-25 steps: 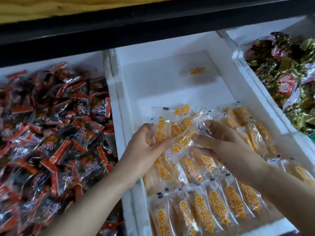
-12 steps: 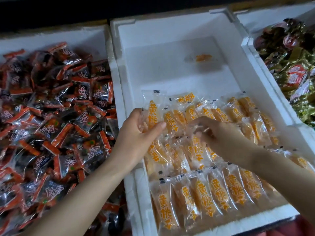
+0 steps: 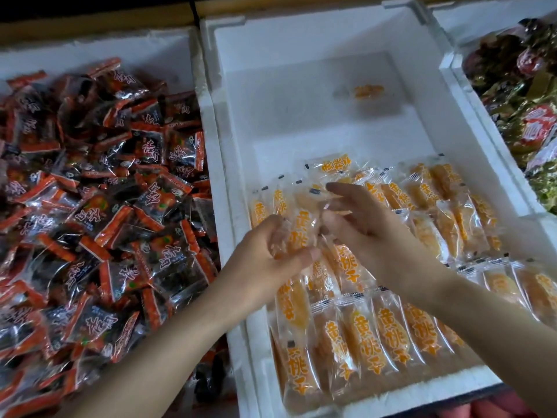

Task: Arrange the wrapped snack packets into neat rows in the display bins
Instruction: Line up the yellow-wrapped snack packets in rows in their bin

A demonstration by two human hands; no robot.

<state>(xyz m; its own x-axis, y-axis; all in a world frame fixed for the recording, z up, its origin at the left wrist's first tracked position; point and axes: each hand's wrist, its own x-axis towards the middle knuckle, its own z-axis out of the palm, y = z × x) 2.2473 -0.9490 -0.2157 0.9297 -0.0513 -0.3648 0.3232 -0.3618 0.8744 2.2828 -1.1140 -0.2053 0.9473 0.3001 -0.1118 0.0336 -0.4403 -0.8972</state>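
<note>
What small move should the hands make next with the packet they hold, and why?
Probably lay the packet down into the middle row, lined up with its neighbours: the left hand and right hand hold it over that uneven row.

1. The left hand (image 3: 271, 254) and left forearm (image 3: 168, 342), bare all the way to the frame's lower edge.
2. The right hand (image 3: 370, 230) and right forearm (image 3: 482, 321), likewise bare.
</note>
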